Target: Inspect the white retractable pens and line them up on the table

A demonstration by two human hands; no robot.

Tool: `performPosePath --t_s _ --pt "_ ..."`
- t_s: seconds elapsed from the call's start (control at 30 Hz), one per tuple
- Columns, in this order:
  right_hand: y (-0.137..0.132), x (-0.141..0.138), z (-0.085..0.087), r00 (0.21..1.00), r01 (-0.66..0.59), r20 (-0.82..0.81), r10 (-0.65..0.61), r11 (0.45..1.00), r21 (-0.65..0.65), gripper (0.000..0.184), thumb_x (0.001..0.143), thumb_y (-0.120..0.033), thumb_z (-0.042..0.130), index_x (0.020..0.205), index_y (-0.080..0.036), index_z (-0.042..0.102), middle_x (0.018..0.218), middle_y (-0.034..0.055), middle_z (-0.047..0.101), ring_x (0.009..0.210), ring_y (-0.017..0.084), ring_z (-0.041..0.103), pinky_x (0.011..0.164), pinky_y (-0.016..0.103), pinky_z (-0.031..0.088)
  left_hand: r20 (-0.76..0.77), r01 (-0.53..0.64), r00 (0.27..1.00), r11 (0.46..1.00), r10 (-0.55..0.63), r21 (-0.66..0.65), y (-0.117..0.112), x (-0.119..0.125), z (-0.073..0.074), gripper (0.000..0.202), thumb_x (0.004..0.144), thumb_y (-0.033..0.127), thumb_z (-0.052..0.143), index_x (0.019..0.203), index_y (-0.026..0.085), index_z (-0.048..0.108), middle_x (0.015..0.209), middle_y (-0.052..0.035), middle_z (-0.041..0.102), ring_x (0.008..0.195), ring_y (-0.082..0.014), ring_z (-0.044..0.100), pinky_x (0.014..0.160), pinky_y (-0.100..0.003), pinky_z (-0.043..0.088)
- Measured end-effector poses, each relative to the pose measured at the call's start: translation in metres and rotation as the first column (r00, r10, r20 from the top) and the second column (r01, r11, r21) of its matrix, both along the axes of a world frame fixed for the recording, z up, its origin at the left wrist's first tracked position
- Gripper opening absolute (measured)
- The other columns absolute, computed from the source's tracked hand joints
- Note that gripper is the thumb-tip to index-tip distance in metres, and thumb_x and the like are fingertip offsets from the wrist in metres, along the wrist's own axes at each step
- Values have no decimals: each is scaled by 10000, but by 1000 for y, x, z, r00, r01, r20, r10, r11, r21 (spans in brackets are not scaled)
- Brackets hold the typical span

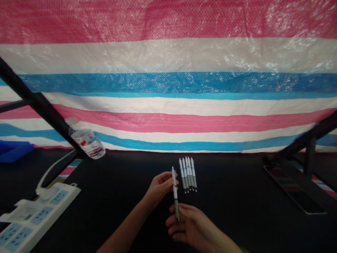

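Our left hand (159, 188) and right hand (187, 223) meet low in the middle of the view, over a matt black tabletop (110, 214). Between them, a slim white retractable pen with a grey grip (174, 191) stands nearly upright, tip down. Our left fingers (164, 179) are curled together and clamped on its white barrel. Our right fingers (172, 220) lie together against the grey grip, though we cannot tell whether they clamp it. Just beyond, a row of matching white-and-grey pens (187, 174) lies side by side on the tabletop, tips toward us.

To our left sit a white power strip with blue socket panels (31, 221) and a white cable (50, 170), with a blue plastic tray (13, 151) farther off. To our right lies a flat, dark, glossy panel (295, 189). Farther out, a clear plastic water bottle with a red label (86, 140) tilts just beside a black metal strut (39, 102). Behind everything hangs a woven plastic tarpaulin striped pink, white and blue (168, 84).
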State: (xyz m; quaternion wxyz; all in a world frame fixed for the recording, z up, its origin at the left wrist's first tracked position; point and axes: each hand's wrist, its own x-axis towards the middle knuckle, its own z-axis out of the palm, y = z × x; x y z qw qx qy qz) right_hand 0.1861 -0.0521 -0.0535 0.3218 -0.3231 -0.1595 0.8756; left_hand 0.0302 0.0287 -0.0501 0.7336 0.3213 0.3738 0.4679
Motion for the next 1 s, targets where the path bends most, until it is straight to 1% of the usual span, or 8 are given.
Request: performPosePath --t_s 0.13,0.33,0.4,0.57,0.63,0.77,0.87,1.0 --pt "0 0 -1 1000 -4 11 4 1000 11 400 724 -408 822 918 -135 604 838 102 773 722 203 738 675 288 484 -6 9 1000 1000 -9 7 1 -1 -4 360 651 325 899 916 119 769 763 -65 715 700 -148 648 661 -246 533" --pt "0 2 -3 1000 3 -8 -3 1000 -13 406 765 -443 771 947 -118 609 846 132 775 724 218 745 684 300 487 -12 19 1000 1000 -19 10 2 -3 -9 342 698 320 874 957 127 762 795 -68 724 690 -140 657 676 -246 532" --pt "-1 3 -3 1000 13 -2 -13 1000 2 379 752 -399 794 933 -131 597 845 125 777 737 222 747 689 301 487 -11 15 1000 1000 -15 5 2 -3 -7 354 689 324 881 956 125 762 793 -70 726 688 -143 661 672 -245 529" --pt "0 4 -1 1000 9 0 -9 1000 -11 431 754 -454 776 960 -115 609 850 140 777 720 225 745 685 307 488 -1 -18 1000 1000 18 -22 1 -1 -1 386 631 325 915 921 117 767 773 -74 719 692 -154 656 677 -256 531" --pt "0 4 1 1000 13 15 -13 1000 5 387 744 -397 800 933 -127 597 842 125 776 727 221 745 692 305 488 2 -22 1000 1000 22 -20 1 -1 0 370 639 316 910 918 118 769 773 -72 716 703 -156 653 685 -258 532" --pt "0 5 3 1000 -12 -16 12 1000 17 449 765 -424 778 1038 -117 597 905 139 775 747 226 750 703 316 503 15 -31 999 999 31 -8 1 -1 -2 371 649 324 906 929 122 770 780 -74 715 703 -153 648 688 -261 535" --pt "-1 5 1 999 -31 14 30 999 41 447 774 -464 770 974 -101 602 875 144 768 700 218 751 646 286 505 16 -34 999 999 35 -7 2 -2 -4 380 642 328 910 924 117 769 775 -74 714 702 -154 651 683 -259 531" --pt "-2 4 -5 992 -69 110 60 995 74 452 723 -449 822 883 -149 524 743 92 754 607 197 739 511 204 448 35 -95 995 995 96 -27 5 -2 -6 391 628 320 917 923 115 763 774 -66 718 678 -139 650 661 -241 522"
